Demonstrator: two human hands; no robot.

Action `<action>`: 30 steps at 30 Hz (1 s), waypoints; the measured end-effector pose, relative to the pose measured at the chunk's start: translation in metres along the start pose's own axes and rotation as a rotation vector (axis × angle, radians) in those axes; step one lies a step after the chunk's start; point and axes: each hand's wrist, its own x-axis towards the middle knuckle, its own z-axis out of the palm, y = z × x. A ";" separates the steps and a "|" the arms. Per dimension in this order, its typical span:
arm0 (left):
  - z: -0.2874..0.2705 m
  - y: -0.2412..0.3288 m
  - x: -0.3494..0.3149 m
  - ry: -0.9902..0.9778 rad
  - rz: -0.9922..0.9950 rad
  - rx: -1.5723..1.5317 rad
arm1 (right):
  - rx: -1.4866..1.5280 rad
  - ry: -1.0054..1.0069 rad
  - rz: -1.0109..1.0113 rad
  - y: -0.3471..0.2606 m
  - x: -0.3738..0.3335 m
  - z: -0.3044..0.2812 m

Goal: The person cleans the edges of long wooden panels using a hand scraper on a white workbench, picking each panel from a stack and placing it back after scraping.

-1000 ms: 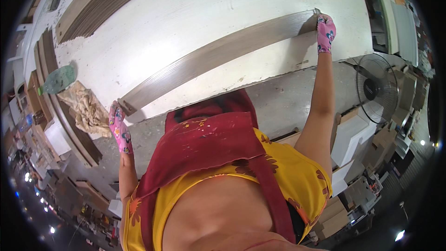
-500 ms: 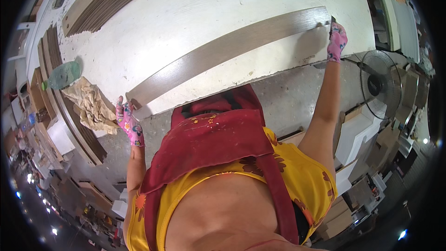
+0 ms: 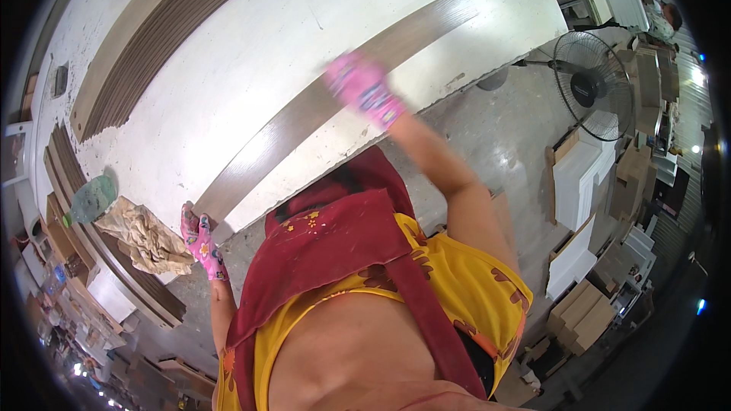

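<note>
A long grey-brown wooden board lies on the white worktable, running from near left to far right. My left hand, in a pink flowered glove, is at its near-left end, with thumb and fingers closed about the end. My right hand, in a matching glove, is over the board's middle, smeared by motion. Its fingers cannot be made out, nor whether anything is under them.
A stack of similar boards lies farther back on the table. At the left are a green-tinted plastic bottle, a crumpled beige cloth and more boards. A black fan stands right of the table, near white panels.
My right hand has swept left from the board's far-right end to its middle. My left hand stays at the near-left end. The whole view has shifted a little.
</note>
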 end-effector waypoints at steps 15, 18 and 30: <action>-0.011 0.023 0.001 0.013 -0.171 -0.195 | -0.167 0.351 0.639 0.188 -0.017 -0.077; -0.022 0.009 0.003 0.007 -0.202 -0.167 | 0.122 0.355 0.607 0.114 -0.019 -0.052; -0.046 0.009 0.004 -0.078 -0.123 -0.334 | 0.663 -0.277 -0.355 -0.299 -0.025 0.052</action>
